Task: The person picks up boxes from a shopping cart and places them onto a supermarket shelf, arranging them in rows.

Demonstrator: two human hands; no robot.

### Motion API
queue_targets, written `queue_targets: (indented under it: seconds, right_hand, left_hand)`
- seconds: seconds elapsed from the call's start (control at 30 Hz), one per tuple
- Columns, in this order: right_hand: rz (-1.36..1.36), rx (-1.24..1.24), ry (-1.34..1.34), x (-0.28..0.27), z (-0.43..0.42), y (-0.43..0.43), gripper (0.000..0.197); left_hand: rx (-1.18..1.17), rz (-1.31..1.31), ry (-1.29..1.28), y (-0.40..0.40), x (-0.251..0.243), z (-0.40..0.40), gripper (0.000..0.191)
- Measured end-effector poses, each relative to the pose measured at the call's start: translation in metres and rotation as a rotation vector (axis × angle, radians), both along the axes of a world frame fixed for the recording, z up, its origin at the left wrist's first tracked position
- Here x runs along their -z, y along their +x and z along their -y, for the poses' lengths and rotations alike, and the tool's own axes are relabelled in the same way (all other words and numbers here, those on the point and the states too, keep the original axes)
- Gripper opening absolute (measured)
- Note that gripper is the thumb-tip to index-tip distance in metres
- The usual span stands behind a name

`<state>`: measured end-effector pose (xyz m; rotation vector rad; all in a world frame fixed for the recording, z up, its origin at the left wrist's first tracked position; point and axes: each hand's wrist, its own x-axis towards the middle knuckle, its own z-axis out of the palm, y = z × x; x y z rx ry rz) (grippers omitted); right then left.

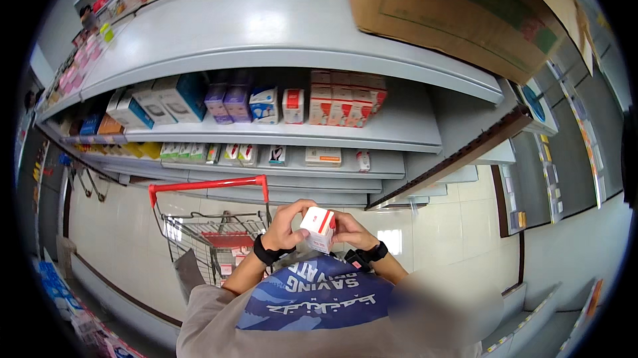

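Note:
A small white and red carton (318, 228) is held between my two hands, close in front of my chest. My left hand (287, 226) grips its left side, with the thumb on the front face. On the opposite side, my right hand (351, 231) has its fingers against the carton. Both wrists wear black bands. Beyond the hands, a shelf holds a block of red and white cartons (341, 104), a single red and white carton (293, 106), a blue and white box (263, 105) and purple boxes (227, 103).
A wire shopping cart with a red handle (209, 184) stands at the left, small cartons inside. A large cardboard box (448, 14) rests on the upper shelf (239, 14). The shelf unit's side post (458, 156) runs down at the right. Low shelving stands behind me.

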<state>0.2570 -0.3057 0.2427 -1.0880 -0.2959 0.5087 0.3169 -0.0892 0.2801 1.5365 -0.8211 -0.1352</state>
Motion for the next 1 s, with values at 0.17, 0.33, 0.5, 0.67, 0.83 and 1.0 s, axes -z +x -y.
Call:
queue_targets:
  seconds: [0.17, 0.33, 0.5, 0.67, 0.83, 1.0]
  right_hand:
    - [0.049, 0.094, -0.067, 0.0, 0.04, -0.001, 0.072]
    - [0.159, 0.398, -0.416, -0.008, 0.079, 0.012, 0.077]
    - [0.284, 0.66, -0.528, -0.022, 0.135, 0.056, 0.063]
    - [0.445, 0.824, -0.606, -0.037, 0.17, 0.115, 0.051]
    - [0.496, 0.811, -0.775, -0.012, 0.191, 0.176, 0.062]
    - [0.493, 0.809, -0.854, -0.017, 0.187, 0.189, 0.066]
  left_hand:
    - [-0.131, 0.029, 0.133, 0.009, 0.014, 0.044, 0.046]
    - [-0.316, -0.08, 0.064, -0.002, 0.022, 0.083, 0.035]
    - [-0.424, -0.126, 0.105, -0.022, 0.041, 0.092, 0.032]
    - [-0.559, -0.214, 0.148, -0.053, 0.046, 0.078, 0.029]
    - [-0.659, -0.222, 0.135, -0.064, 0.05, 0.059, 0.027]
    - [-0.749, -0.169, 0.185, -0.07, 0.039, 0.04, 0.027]
